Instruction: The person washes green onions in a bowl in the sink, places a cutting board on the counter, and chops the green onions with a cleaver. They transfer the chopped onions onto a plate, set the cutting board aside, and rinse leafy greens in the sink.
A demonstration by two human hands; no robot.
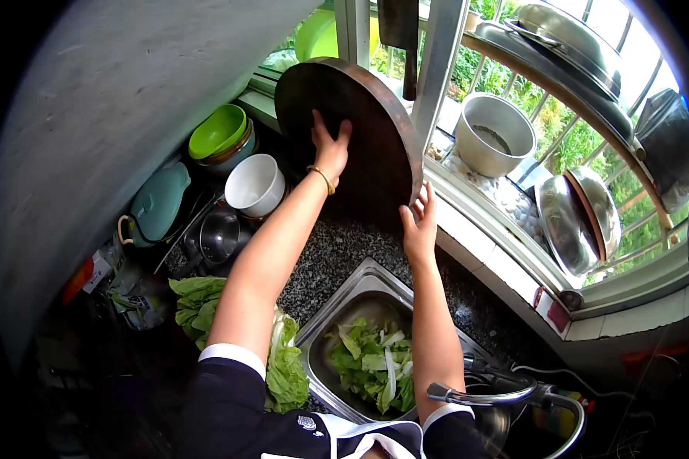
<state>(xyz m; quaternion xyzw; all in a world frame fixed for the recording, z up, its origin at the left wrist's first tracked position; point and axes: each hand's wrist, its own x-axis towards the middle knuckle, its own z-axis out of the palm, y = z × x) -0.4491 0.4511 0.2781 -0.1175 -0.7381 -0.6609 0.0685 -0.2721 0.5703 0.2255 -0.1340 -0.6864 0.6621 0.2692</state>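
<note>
A large, thick, dark round chopping board stands tilted on edge at the back of the counter, by the window frame. My left hand presses on its front face with the fingers spread. At the board's lower right rim, my right hand grips the edge, thumb on the face and fingers behind. Below my arms, torn green leaves lie in the steel sink. Whole leafy greens rest on the counter left of the sink, partly hidden by my left arm.
Left of the board are a white bowl, stacked bowls with a green one on top, and a teal lidded container. A curved faucet rises at the sink's right. A cleaver hangs above; a metal pot sits outside the window.
</note>
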